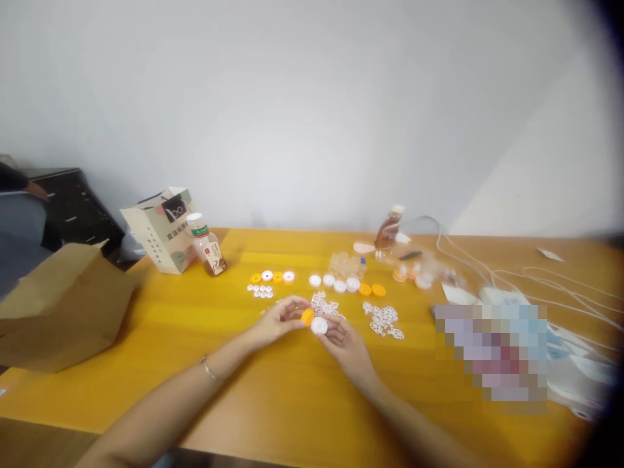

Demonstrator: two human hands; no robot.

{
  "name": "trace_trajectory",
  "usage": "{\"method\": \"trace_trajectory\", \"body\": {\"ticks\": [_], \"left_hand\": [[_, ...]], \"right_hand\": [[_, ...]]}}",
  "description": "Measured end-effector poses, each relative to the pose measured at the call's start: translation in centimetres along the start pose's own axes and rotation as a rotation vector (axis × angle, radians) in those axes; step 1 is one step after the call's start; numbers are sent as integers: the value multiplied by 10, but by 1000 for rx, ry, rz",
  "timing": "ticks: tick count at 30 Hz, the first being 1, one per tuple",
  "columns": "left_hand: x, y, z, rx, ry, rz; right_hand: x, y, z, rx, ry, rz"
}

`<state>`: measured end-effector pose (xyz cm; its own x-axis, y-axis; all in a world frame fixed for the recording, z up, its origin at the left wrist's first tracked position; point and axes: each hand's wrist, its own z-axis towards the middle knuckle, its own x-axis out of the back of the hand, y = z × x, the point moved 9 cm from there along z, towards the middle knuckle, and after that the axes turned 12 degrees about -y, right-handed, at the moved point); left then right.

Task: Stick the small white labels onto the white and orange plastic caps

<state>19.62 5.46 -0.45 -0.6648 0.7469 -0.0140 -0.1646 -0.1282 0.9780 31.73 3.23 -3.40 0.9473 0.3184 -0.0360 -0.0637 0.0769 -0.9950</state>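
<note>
Between the thumb and fingers of my left hand (285, 320) is a small round orange disc (307, 317). My right hand (344, 341) pinches a white disc (319, 325) of similar size, close beside the orange one; whether the two touch I cannot tell. Just beyond my hands lies a pile of small white cut-out pieces (322, 303), partly hidden by my fingers. Another group of white cut-out pieces (383, 317) is to the right. Behind them runs a row of white discs (340, 285) and orange discs (378, 290). Small white rings (260, 291) sit at the left.
A paper bag (170, 240) and a drink bottle (208, 247) stand back left; a brown paper bag (63, 305) is nearer. A second bottle (389, 229), clear plastic pieces (347, 265) and white cables (487, 266) lie toward the right. A person's arm (19, 179) shows far left.
</note>
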Motion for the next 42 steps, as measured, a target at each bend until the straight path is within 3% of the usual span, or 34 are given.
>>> {"method": "trace_trajectory", "body": {"ticks": [5, 13, 18, 42], "left_hand": [[-11, 4, -3, 9, -9, 165], [-29, 29, -6, -29, -87, 684], [-37, 34, -8, -22, -133, 869], [-40, 22, -15, -78, -73, 1055]], "right_hand": [[0, 3, -1, -19, -1, 11], [-2, 4, -1, -38, -14, 25], [-2, 7, -1, -60, -5, 48], [-10, -1, -8, 75, -109, -47]]}}
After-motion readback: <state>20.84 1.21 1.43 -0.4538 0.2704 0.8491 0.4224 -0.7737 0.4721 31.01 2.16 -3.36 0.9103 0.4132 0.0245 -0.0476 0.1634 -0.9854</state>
